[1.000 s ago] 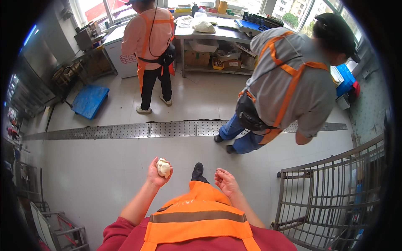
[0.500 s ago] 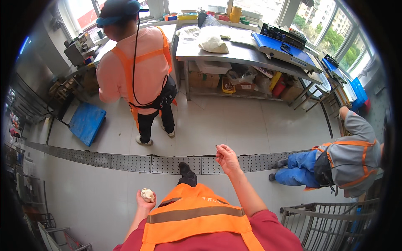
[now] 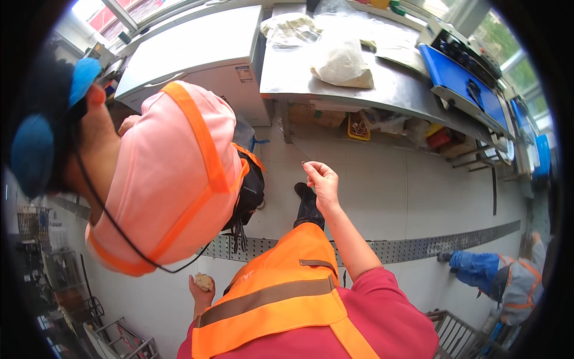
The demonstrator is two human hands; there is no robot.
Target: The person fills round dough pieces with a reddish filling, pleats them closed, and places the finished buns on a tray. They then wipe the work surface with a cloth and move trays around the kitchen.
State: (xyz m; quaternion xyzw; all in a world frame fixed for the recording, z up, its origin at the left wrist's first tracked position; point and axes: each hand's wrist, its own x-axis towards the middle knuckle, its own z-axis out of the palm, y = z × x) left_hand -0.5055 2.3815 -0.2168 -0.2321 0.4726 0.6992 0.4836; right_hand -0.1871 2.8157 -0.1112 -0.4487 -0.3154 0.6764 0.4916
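Observation:
Low on the left, my left hand (image 3: 199,292) is closed around a crumpled cream-coloured lump (image 3: 204,281); whether it is dough or cloth I cannot tell. My right hand (image 3: 323,186) is held out ahead over the floor, thumb and fingertips pinched together. A tiny dark speck (image 3: 303,163) shows at those fingertips, too small to name. Under that hand my dark shoe (image 3: 304,191) is stepping forward. Neither hand touches a table or another person.
A person in pink with orange straps (image 3: 173,173) stands close on my left. Ahead are a white chest freezer (image 3: 191,54) and a steel table (image 3: 287,78) with bags and a blue-topped machine (image 3: 460,84). A perforated floor strip (image 3: 412,250) crosses underfoot. Another person (image 3: 514,281) bends at far right.
I have moved forward across the floor strip, nearer the steel table. The person in pink is now much closer on my left; the one in grey is farther off. Both hands keep their grips.

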